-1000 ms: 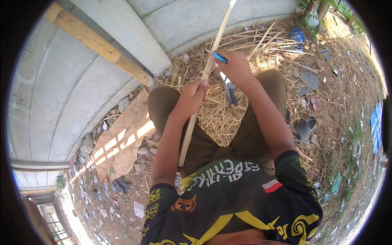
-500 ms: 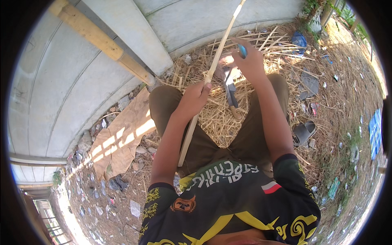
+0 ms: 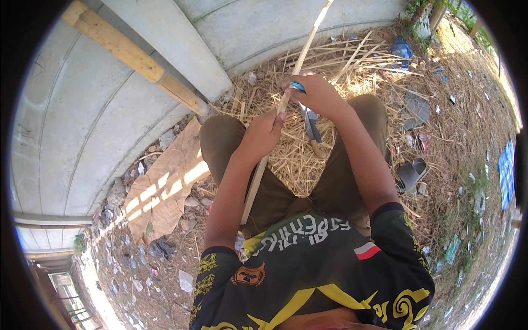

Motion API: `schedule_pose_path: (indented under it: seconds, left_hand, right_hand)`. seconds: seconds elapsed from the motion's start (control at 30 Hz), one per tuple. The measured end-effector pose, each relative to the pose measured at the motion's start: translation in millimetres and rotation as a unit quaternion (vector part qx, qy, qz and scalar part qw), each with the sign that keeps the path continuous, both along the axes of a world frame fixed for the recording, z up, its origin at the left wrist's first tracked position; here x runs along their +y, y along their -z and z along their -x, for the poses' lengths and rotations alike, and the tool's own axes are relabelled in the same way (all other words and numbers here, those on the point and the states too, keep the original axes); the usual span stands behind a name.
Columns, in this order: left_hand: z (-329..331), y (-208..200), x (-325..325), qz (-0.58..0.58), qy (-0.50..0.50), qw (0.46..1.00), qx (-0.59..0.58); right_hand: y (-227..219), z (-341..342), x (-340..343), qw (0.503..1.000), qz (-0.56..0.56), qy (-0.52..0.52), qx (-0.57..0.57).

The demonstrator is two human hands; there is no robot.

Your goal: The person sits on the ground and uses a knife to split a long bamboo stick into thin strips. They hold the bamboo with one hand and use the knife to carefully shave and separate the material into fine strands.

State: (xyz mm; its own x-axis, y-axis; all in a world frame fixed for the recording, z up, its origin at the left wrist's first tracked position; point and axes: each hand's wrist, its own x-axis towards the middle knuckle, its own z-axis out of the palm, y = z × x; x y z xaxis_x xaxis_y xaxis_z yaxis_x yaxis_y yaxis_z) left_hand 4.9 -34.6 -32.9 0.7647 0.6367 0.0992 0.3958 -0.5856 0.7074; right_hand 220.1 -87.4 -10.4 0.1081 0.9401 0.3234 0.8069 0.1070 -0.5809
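Note:
A long pale bamboo strip [image 3: 256, 187] slants up from my lap, between my knees, to the wall ahead. Its lower middle is gripped by my left hand [image 3: 262, 135], thumb along the strip. Just above that, the fingers of my right hand [image 3: 314, 94] close round the same strip. A small bright blue thing [image 3: 297, 87] shows at the right fingers; whether it is a finger wrap or a held piece cannot be told. Below the right hand, a knife [image 3: 312, 125] with a dark grip lies on the shavings, partly hidden by the hand.
Thin bamboo shavings [image 3: 294, 165] cover the ground between my legs, with more cut strips [image 3: 352, 55] ahead. A concrete wall [image 3: 275, 33] and a bamboo pole [image 3: 132, 52] stand ahead and left. Flattened cardboard [image 3: 165, 192] lies left; a dark sandal [image 3: 411, 174] lies right.
My right hand has come down and left from beside the strip and closed on it above the left hand. The left hand keeps its grip, almost unmoved.

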Motion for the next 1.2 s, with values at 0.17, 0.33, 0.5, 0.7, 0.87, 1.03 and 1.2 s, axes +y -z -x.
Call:
schedule_pose_path:
  seconds: [0.17,0.33,0.5,0.7,0.87,1.03,1.2]
  left_hand:
    - [-0.9,0.6,-2.9,-0.007,0.002,1.000,-0.004]
    - [-1.6,-6.9,-6.9,0.019,0.005,1.000,-0.016]
    - [-1.3,-12.1,-8.3,0.034,0.002,0.999,-0.021]
    - [0.3,-9.5,-9.3,0.025,-0.001,1.000,-0.008]
    - [1.3,-4.3,-3.0,0.025,-0.004,1.000,-0.006]
    - [3.5,11.5,5.0,0.043,-0.034,0.998,-0.032]
    - [6.9,13.5,5.8,0.021,-0.067,0.997,-0.010]
  right_hand:
    - [-5.6,2.6,3.3,0.997,0.011,0.010,0.070]
    - [-0.9,8.6,5.2,0.997,-0.054,0.059,0.003]
    - [-9.0,8.6,6.5,0.983,-0.076,0.162,-0.029]
    - [-21.5,-0.1,-0.1,0.973,-0.066,0.189,0.113]
    - [-16.3,-0.2,-1.2,0.982,0.006,0.119,0.144]
    - [24.9,9.6,7.0,1.000,0.002,0.024,-0.003]
    - [33.7,25.6,11.9,0.977,0.068,0.075,-0.186]
